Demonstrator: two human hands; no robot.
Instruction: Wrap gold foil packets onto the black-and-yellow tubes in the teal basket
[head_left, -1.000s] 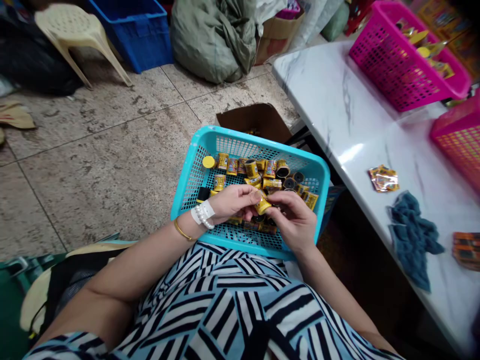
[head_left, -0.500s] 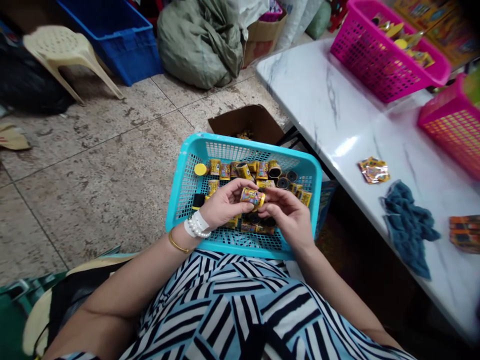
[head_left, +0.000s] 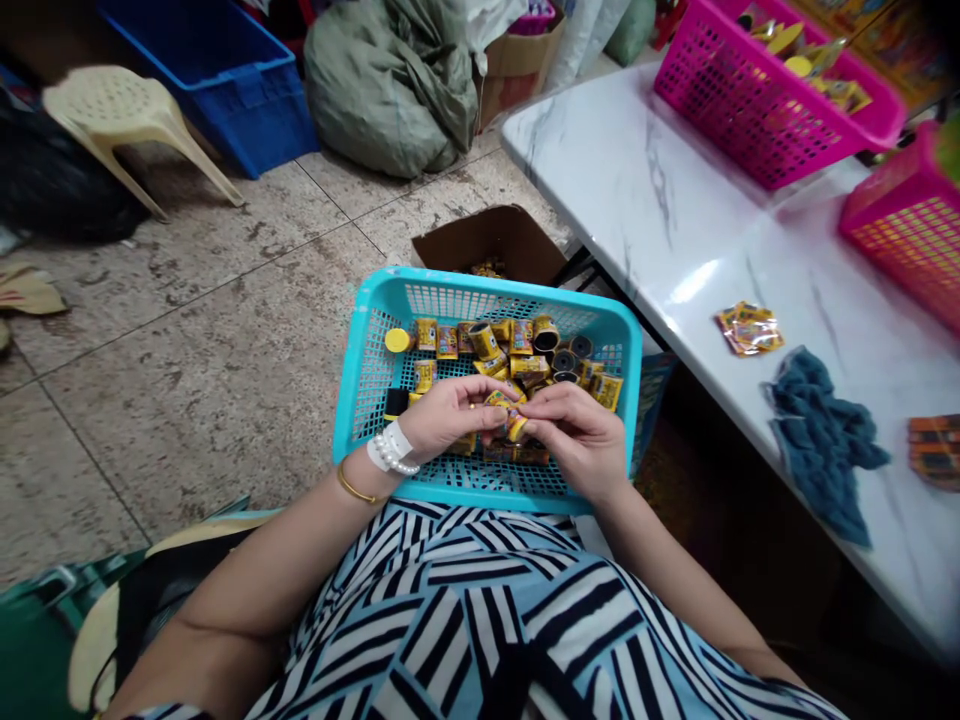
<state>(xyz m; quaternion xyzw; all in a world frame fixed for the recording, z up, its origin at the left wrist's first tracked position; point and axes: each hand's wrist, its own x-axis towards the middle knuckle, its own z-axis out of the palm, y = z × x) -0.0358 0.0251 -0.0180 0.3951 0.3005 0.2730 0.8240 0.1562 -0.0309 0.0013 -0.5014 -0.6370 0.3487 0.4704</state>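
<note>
Over a turquoise plastic basket (head_left: 346, 400) on my lap, both hands meet at one small yellow printed tub (head_left: 515, 425). My left hand (head_left: 450, 415) is closed around its left side, thumb on top. My right hand (head_left: 574, 430) pinches its right end, with thumb and fingertips together; the fingers partly cover the tub. Several similar yellow tubs (head_left: 448, 342) lie in the basket below and behind my hands. Some show dark round ends (head_left: 565, 360), and one shows a yellow lid (head_left: 397, 340).
A brown carton (head_left: 457, 240) stands just beyond the basket. On the marbled table (head_left: 600, 170) to the right are pink baskets (head_left: 765, 100), shiny packets (head_left: 748, 328) and a blue cloth (head_left: 825, 430). A stool (head_left: 112, 95), blue crate (head_left: 262, 110) and grey-green sack (head_left: 390, 90) stand on the floor.
The tub has been tilted, its right end now pointing down toward me. My right fingers have closed in from beside it to pinch that end, and both hands sit slightly lower.
</note>
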